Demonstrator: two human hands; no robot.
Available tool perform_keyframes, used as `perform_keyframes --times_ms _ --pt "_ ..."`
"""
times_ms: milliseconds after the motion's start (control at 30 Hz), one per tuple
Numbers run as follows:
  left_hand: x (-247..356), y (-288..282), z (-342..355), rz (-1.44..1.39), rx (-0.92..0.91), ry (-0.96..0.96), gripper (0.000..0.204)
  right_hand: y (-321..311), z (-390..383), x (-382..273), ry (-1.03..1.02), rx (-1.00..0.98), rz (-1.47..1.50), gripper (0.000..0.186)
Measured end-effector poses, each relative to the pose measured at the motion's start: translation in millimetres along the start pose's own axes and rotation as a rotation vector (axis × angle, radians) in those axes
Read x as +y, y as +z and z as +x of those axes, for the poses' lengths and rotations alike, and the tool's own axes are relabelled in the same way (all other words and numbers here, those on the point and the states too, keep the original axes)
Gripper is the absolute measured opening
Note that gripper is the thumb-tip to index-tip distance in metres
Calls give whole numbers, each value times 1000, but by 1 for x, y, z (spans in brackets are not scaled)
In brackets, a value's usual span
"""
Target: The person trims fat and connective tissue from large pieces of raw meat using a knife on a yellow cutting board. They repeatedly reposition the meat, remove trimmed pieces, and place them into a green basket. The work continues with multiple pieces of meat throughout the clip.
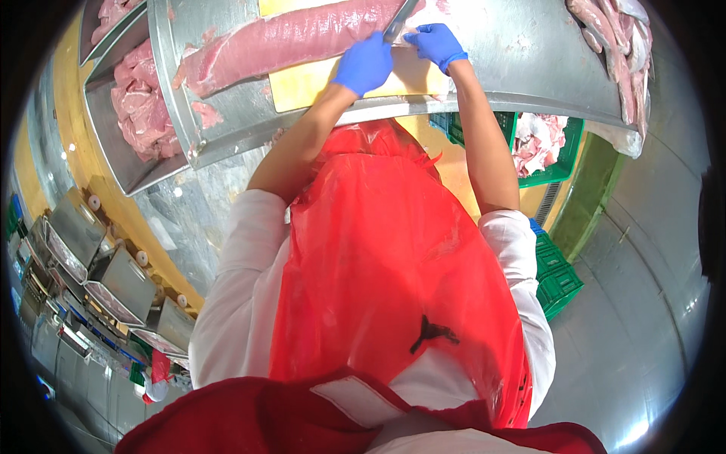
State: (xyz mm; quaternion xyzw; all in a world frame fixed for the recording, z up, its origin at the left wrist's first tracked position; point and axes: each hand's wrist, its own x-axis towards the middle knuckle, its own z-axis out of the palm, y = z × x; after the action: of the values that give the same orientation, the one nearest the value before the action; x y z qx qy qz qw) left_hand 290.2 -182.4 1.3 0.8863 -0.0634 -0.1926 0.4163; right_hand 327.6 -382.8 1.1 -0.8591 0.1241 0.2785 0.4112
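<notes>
A long pink meat loin [287,38] lies across a yellow cutting board [302,83] on a steel table [529,60]. My left hand [364,64], in a blue glove, grips the dark handle of a knife [399,19] whose blade points away from me into the meat. My right hand [435,44], also in a blue glove, pinches a pale strip at the loin's right end, just beside the blade. The two hands are close together over the board's far right part. A red plastic apron [386,250] covers my front.
Steel tubs of pink meat pieces [144,106] stand at the table's left. More meat strips [616,41] are piled at the far right. A green crate with scraps [541,144] sits under the table, more green crates [556,276] are on the floor, and steel trays [113,287] are at the lower left.
</notes>
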Motion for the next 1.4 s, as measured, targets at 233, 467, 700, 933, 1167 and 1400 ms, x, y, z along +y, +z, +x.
perform_keyframes --times_ms 233,467,700,933,1167,1400 --pt "-28 -26 -79 -22 -216 -90 30 -12 -32 7 25 -19 345 24" --pt "-2 -2 29 4 -6 44 34 -6 -24 7 -62 -14 344 27" --pt "-35 -8 -90 32 -170 117 23 -18 -50 26 3 97 355 29" --pt "15 -54 -16 0 -111 5 30 -39 -52 28 -10 121 428 29" --pt "21 -4 28 64 -110 64 41 -38 -53 31 -32 152 400 31" --pt "-23 -34 -79 243 -148 381 10 -44 -74 48 23 216 540 28"
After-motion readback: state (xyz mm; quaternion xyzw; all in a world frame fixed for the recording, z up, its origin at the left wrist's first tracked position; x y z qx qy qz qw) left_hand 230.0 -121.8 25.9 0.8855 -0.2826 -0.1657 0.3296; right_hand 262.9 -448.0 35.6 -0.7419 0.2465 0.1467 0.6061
